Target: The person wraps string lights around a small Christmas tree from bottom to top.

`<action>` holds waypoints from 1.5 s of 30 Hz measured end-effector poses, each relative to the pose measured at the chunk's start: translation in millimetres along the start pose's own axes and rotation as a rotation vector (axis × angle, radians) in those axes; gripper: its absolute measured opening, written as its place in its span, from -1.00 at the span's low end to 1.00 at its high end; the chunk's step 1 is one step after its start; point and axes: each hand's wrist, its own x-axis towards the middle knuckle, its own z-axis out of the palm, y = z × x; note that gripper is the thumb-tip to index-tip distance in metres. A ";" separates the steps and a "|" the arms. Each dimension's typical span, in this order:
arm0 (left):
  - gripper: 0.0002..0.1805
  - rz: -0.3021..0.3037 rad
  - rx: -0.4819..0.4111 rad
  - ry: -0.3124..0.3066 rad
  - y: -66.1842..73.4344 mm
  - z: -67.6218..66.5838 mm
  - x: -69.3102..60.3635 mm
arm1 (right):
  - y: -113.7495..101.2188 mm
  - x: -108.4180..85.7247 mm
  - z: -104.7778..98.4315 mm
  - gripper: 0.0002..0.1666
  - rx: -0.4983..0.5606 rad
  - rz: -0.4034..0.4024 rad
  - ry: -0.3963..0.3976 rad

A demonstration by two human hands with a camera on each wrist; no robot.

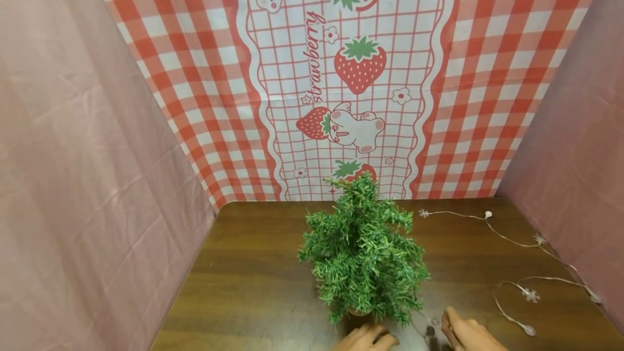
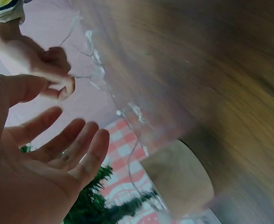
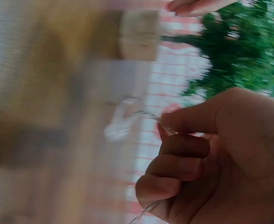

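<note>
A small green artificial tree (image 1: 363, 253) stands on the table, its round wooden base (image 2: 179, 177) showing in the left wrist view. My left hand (image 1: 368, 338) is beside that base, fingers spread and relaxed, holding nothing. Just right of the tree, my right hand (image 1: 465, 332) pinches a thin clear light wire (image 3: 148, 113) between thumb and curled fingers. A white ornament (image 3: 118, 129) hangs on the wire close to the fingertips, blurred. Part of the wire passes near the base in the left wrist view.
More of the light string, with snowflake pieces (image 1: 530, 294), curves along the right side of the wooden table (image 1: 244, 275). A red-checked strawberry cloth (image 1: 361, 69) hangs behind the table. Pink cloth (image 1: 97, 177) hangs at both sides.
</note>
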 end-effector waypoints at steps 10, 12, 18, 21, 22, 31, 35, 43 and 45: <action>-0.36 -0.182 0.112 -0.024 28.0 -0.6 34.2 | -53.9 -15.7 -47.5 -0.77 -0.061 -0.335 0.023; -0.35 -0.211 0.083 -0.041 34.5 -1.5 37.9 | -62.8 -15.9 -51.1 -0.76 -0.017 -0.401 0.004; -0.46 -0.208 0.062 0.055 44.1 4.8 37.2 | -91.2 -15.0 -56.7 -0.74 0.157 -0.557 -0.045; -0.63 -0.170 0.117 0.187 42.5 8.2 30.3 | -100.7 -16.8 -62.1 -0.69 0.188 -0.612 -0.046; -0.70 -0.158 0.124 0.226 41.6 7.5 27.5 | -101.9 -17.4 -63.7 -0.68 0.180 -0.630 -0.034; -0.83 -0.112 0.101 0.457 33.9 -12.1 16.4 | -97.3 -22.7 -71.5 -0.64 0.103 -0.573 0.098; -0.84 -0.101 0.126 0.514 31.3 -15.1 13.0 | -96.5 -28.6 -76.6 -0.61 0.157 -0.476 0.094; -0.81 -0.173 0.113 0.526 32.9 -25.6 2.8 | -94.6 -40.8 -92.0 -0.73 0.114 -0.336 0.201; -0.79 -0.174 0.111 0.524 33.4 -28.1 1.7 | -92.2 -43.1 -95.7 -0.73 0.092 -0.344 0.254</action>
